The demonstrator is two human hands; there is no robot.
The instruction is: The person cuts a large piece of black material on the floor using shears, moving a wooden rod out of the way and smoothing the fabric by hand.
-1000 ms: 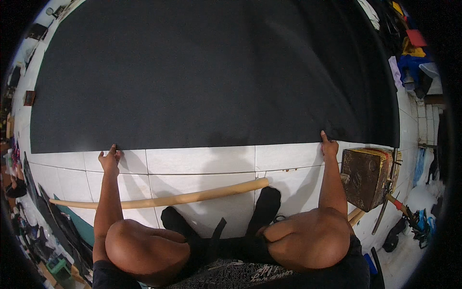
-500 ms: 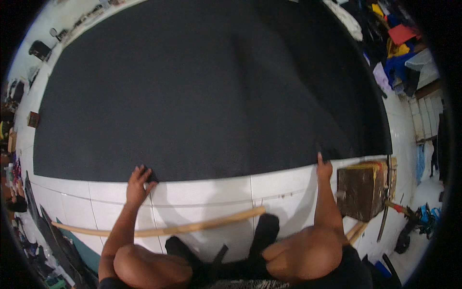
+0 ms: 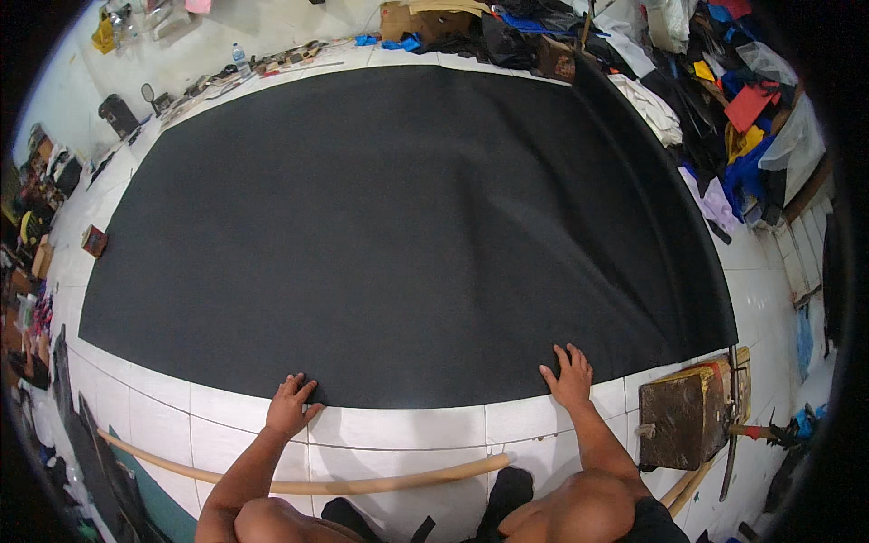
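A large black sheet of material (image 3: 362, 235) lies spread over the white tiled floor (image 3: 398, 427), with soft creases toward its right half. Its right edge is rolled or folded up (image 3: 647, 195). My left hand (image 3: 291, 405) rests with fingers spread at the near edge of the sheet, left of the middle. Farther right, my right hand (image 3: 569, 376) lies on the sheet near the same edge, fingers apart. Neither hand grips anything.
A long pale wooden strip (image 3: 362, 486) lies on the floor before my feet. At the right stands a worn brown block (image 3: 681, 414) near the sheet's corner. A small box (image 3: 94, 241) sits by the left edge. Piled fabrics and bags (image 3: 751, 109) fill the far right; a bottle (image 3: 240, 58) stands at the back.
My right hand has moved left along the near edge, going from a pointing or pinching shape to spread fingers on the sheet. The view has tilted up, showing more of the far wall.
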